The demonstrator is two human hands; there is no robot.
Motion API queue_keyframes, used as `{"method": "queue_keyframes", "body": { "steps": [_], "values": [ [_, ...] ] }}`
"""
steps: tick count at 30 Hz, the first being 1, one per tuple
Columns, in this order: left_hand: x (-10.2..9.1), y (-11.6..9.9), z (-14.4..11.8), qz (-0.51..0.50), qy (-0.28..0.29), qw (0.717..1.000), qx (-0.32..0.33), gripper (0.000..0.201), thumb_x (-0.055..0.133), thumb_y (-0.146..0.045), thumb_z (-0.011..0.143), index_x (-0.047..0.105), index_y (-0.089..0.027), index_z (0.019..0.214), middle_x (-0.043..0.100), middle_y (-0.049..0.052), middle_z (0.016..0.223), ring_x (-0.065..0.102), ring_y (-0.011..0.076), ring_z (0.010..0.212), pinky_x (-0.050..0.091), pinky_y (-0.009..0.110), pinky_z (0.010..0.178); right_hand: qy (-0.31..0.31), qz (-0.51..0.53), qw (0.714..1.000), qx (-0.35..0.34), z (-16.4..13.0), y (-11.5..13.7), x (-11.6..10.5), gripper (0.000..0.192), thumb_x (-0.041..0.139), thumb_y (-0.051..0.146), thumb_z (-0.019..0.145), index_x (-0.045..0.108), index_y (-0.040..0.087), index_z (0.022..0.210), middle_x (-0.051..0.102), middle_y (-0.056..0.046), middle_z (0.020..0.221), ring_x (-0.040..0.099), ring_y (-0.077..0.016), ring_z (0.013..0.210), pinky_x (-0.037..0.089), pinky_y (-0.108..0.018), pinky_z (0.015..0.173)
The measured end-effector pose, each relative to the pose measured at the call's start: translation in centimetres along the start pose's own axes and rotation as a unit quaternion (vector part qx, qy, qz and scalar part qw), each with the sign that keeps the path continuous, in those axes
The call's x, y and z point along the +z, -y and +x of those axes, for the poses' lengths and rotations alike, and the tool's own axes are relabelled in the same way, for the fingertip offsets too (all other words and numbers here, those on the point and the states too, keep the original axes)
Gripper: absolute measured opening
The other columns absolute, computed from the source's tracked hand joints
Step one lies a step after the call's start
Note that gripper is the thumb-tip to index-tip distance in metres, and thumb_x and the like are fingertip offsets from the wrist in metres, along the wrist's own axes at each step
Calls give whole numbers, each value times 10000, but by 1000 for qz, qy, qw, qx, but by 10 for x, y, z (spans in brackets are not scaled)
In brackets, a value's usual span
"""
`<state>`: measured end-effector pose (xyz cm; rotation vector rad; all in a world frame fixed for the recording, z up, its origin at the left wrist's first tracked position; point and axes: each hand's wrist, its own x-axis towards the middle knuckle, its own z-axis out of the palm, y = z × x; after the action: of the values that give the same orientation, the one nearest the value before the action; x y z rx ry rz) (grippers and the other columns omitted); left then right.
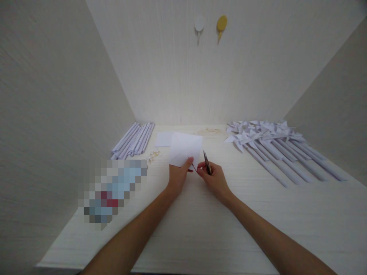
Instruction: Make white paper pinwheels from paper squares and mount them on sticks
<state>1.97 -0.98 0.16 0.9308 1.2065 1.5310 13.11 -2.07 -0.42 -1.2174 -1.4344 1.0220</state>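
The left hand (178, 176) pinches the white paper sheet (185, 153) at its near edge. The right hand (213, 178), fingers curled shut, grips scissors (207, 162) whose long axis points to 11 o'clock.

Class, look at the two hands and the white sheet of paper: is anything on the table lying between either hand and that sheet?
Nothing visible does. The left hand already grips the near edge of the white paper. The right hand, holding a pen, sits just beside that edge, with only bare table around them.

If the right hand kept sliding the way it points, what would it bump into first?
Probably the white paper sheet. The right hand, holding scissors, points up the table toward the sheet's right edge, which the left hand holds. Depth is hard to judge.
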Motion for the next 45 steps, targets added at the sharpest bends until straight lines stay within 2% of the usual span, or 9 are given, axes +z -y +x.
{"method": "queue_keyframes", "body": {
  "steps": [5,9,15,20,25,37,45],
  "values": [
    [0,-2,0,52,-8,998,38,145,628,-267,596,566,-139,620,570,-14,541,525,94,472,425,185,400,11,16,1000,7,-1,2,0,156,582,307,612,546,156,631,269,88,432,242,-59,416,176,-219,411],
    [0,-4,-2,75,4,996,48,153,618,-259,608,548,-142,539,549,-21,484,514,90,448,425,191,425,4,14,1000,13,-1,1,0,173,603,318,602,534,160,612,289,84,435,251,-59,419,180,-220,412],
    [1,-7,-4,58,-7,998,30,146,652,-252,568,564,-137,585,573,-13,528,525,99,469,432,202,429,-12,31,999,27,1,-1,0,242,626,369,592,497,165,576,355,69,451,290,-63,429,209,-219,410],
    [1,-4,-4,36,9,999,20,167,664,-255,551,580,-136,632,597,0,581,541,111,504,438,208,417,-13,73,996,56,2,-3,-2,281,634,411,582,481,176,594,339,87,414,260,-53,380,185,-219,382],
    [0,-3,-2,47,9,999,24,158,656,-268,562,572,-137,586,585,-5,541,531,106,486,434,208,421,-7,90,993,74,2,-1,-1,286,642,414,567,501,170,611,339,94,400,252,-46,357,169,-219,368],
    [-1,-2,-3,37,20,998,40,155,659,-271,565,574,-143,587,584,-13,538,521,94,482,423,191,413,22,94,993,63,2,0,-1,287,592,435,624,487,170,598,303,102,374,230,-42,336,151,-222,357],
    [1,-4,-6,23,15,999,18,185,664,-282,552,576,-141,634,593,-3,583,532,101,514,424,189,410,27,84,995,53,2,-1,-1,307,580,445,644,447,179,567,290,99,385,220,-43,348,147,-221,360]
  ]
}}
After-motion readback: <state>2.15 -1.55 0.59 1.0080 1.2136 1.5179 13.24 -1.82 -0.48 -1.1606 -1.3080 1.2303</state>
